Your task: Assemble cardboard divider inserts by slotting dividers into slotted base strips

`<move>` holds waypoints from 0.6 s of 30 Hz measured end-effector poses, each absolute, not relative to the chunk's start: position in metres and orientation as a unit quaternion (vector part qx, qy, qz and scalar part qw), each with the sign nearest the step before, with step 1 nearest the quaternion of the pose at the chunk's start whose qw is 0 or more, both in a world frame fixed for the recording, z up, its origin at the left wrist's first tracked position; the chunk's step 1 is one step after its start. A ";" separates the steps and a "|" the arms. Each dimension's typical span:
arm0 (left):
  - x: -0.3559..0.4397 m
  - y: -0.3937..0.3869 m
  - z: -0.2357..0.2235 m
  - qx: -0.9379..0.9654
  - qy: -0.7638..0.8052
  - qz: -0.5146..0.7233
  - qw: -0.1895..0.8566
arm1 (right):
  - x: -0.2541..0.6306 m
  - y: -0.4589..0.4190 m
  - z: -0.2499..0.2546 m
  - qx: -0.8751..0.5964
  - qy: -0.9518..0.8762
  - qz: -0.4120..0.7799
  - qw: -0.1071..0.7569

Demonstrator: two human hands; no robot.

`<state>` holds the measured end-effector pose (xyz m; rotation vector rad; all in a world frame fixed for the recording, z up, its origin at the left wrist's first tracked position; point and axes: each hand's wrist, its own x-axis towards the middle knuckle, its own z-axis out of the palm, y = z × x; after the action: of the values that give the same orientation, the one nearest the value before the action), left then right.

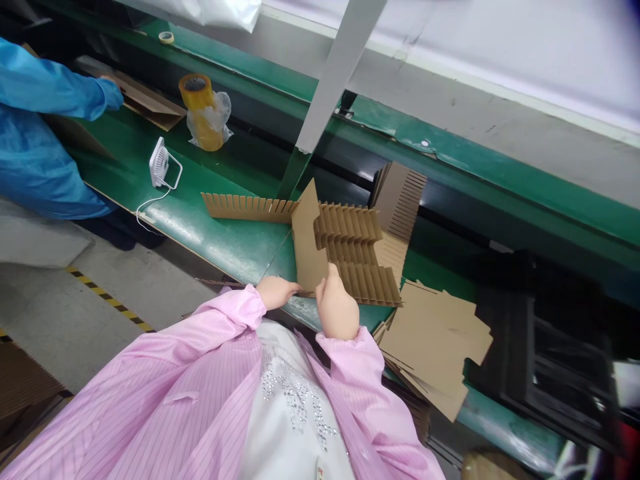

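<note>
A green table [235, 247] is stretching beneath a person's fingers [333, 275], with stacked cardboard sheets [435, 330] lying to their right. Beyond the fingers, rightward, a cardboard divider grid [356, 252] is standing, a flat panel [307, 243] rising at its left. A slotted strip [247, 208] is extending beyond them, leftward. The left hand [277, 292] and right hand [339, 308] are pinching the panel's near end, fingers closed.

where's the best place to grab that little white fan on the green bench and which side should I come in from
Probably by the thin loop stand of the fan, from the picture's right: the open loop juts out there, clear of the grille. The cord trails toward the near edge, so a hand from that side might snag it.
</note>
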<state>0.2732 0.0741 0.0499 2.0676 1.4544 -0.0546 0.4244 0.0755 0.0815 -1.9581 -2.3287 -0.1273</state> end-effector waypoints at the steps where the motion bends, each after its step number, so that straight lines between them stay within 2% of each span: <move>1: 0.273 0.074 0.051 0.780 0.548 -0.024 0.300 | 0.423 0.076 0.082 -0.636 -0.769 -0.046 0.043; 10: 0.271 0.078 0.051 0.785 0.543 -0.045 0.294 | 0.407 0.084 0.077 -0.622 -0.778 -0.012 -0.090; 18: 0.269 0.081 0.051 0.782 0.536 -0.036 0.315 | 0.399 0.094 0.087 -0.615 -0.775 0.023 -0.144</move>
<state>0.2690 0.0807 0.0507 2.0613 1.4115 -0.0959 0.3992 0.0937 0.0870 -2.1318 -2.6858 0.0814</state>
